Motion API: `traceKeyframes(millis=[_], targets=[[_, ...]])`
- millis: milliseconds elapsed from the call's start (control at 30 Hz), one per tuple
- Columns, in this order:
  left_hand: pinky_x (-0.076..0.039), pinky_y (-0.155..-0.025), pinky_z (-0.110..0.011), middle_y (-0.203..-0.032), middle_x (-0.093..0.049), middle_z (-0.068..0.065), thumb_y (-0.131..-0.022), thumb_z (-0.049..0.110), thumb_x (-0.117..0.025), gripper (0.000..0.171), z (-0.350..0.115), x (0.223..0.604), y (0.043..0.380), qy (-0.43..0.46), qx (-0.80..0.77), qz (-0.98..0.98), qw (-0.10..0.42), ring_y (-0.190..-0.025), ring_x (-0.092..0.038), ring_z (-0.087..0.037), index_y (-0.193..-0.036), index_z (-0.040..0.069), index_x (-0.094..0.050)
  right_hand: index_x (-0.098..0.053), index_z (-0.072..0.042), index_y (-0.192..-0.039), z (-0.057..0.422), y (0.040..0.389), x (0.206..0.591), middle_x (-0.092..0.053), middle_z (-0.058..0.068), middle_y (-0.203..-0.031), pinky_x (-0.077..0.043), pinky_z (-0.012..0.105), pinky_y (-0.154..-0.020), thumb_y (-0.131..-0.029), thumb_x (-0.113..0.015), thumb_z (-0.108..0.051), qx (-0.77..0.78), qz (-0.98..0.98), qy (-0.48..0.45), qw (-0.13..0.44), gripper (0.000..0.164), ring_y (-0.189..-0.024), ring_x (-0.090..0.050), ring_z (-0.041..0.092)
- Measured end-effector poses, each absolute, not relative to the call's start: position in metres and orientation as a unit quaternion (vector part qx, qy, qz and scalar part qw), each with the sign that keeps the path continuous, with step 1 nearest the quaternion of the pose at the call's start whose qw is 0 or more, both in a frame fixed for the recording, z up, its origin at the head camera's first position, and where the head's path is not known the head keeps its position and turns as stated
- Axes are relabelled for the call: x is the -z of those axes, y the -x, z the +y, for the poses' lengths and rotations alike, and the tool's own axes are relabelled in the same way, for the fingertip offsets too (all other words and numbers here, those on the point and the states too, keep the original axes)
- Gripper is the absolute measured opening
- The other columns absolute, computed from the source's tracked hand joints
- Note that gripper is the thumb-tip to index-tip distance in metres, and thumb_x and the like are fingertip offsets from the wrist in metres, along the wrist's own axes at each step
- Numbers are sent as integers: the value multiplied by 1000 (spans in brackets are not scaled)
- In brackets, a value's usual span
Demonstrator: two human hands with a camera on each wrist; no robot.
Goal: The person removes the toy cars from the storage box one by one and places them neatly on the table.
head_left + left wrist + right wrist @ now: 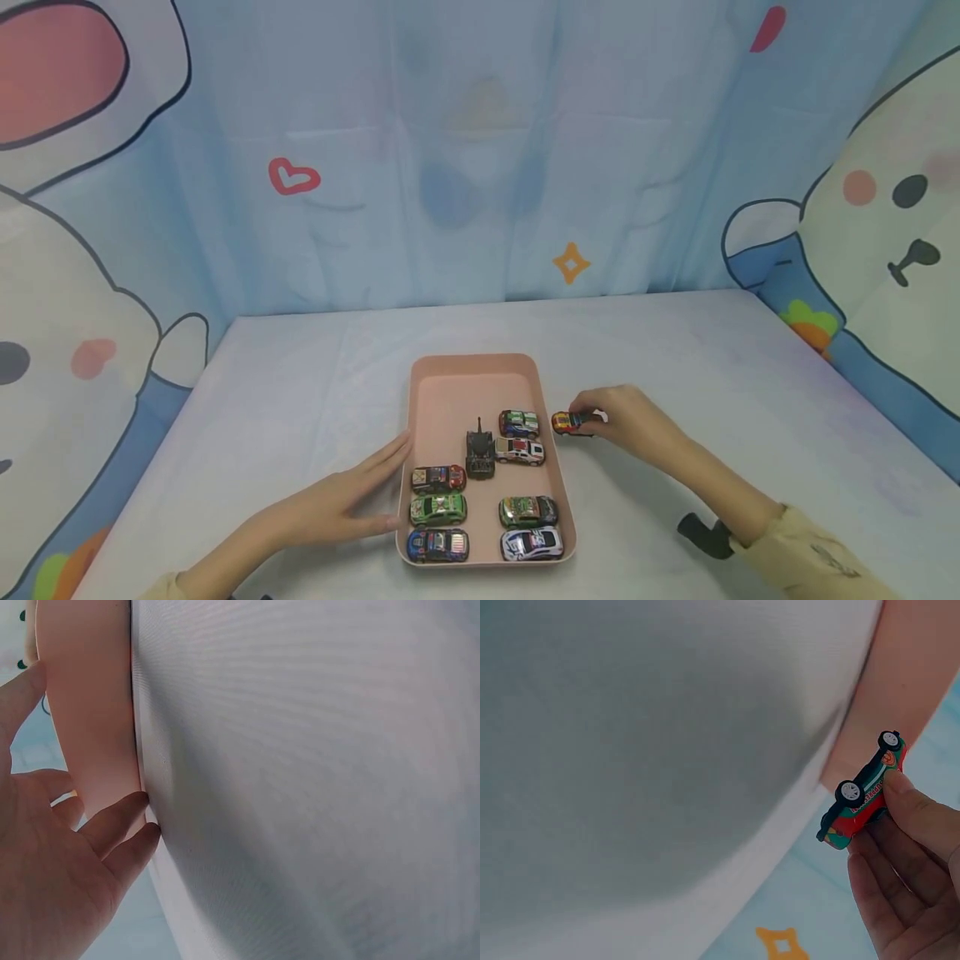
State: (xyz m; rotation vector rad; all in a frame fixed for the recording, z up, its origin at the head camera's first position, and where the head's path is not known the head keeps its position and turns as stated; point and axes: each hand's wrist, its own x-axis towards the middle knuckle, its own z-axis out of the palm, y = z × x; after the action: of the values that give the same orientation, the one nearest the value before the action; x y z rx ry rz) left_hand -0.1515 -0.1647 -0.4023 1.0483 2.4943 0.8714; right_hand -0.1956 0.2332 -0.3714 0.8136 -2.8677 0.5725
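Lower right of centre, the right hand (630,423) pinches a small red-and-green toy car (565,422) in its fingers, beside the pink rectangular tray (446,404); the left hand (347,502), fingers parted, touches the tray's left edge. A slack pinch could drop the car; pushing could skew the tray.

Tray (453,392) looks like smooth plastic, kinda matt. Red toy car (868,796) seems glossy, tablecloth (675,358) is matt fabric.
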Motion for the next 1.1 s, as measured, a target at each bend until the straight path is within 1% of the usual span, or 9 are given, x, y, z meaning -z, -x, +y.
traceKeyframes(millis=[233,467,667,833,967,1100], targets=[[-29,-102,-54,-156,-2,4,-89,51,-56,83,-165,404,150,-358,-309,867,155,-133,-27,-32,-152,22,-10,-70,-10,-85,234,200,383,-68,-3,-82,-54,33,-71,-71,-79,0,-180,-949,-256,36,20,-79,-64,14],[-29,-102,-53,-156,-2,5,-89,51,-56,83,-164,405,148,-357,-311,867,156,-134,-25,-30,-152,22,-10,-70,-9,-85,233,202,388,-68,-3,-82,-54,32,-69,-71,-78,1,-176,-948,-265,23,20,-78,-63,14],[-29,-102,-54,-156,-2,5,-89,50,-56,82,-164,404,149,-359,-311,867,153,-134,-26,-30,-152,22,-10,-69,-10,-84,231,202,389,-67,-4,-80,-54,30,-67,-69,-79,0,-152,-947,-283,25,20,-75,-62,12],[-28,-103,-53,-156,-1,6,-89,51,-56,83,-165,404,150,-360,-307,867,155,-134,-25,-30,-152,23,-9,-69,-10,-83,228,202,387,-67,-3,-80,-54,31,-67,-70,-80,-1,-134,-950,-282,22,20,-75,-62,12],[-27,-103,-53,-156,-1,6,-89,51,-56,83,-165,403,151,-359,-308,867,156,-134,-25,-30,-152,24,-9,-69,-6,-91,225,204,381,-68,3,-87,-54,36,-72,-72,-79,-3,-120,-953,-279,20,21,-83,-64,20],[-27,-104,-53,-156,-1,6,-88,51,-57,85,-166,402,152,-357,-308,868,156,-134,-24,-29,-152,24,-9,-68,-1,-100,220,203,368,-68,10,-98,-53,40,-78,-75,-77,-4,-122,-954,-268,58,27,-93,-63,27]])
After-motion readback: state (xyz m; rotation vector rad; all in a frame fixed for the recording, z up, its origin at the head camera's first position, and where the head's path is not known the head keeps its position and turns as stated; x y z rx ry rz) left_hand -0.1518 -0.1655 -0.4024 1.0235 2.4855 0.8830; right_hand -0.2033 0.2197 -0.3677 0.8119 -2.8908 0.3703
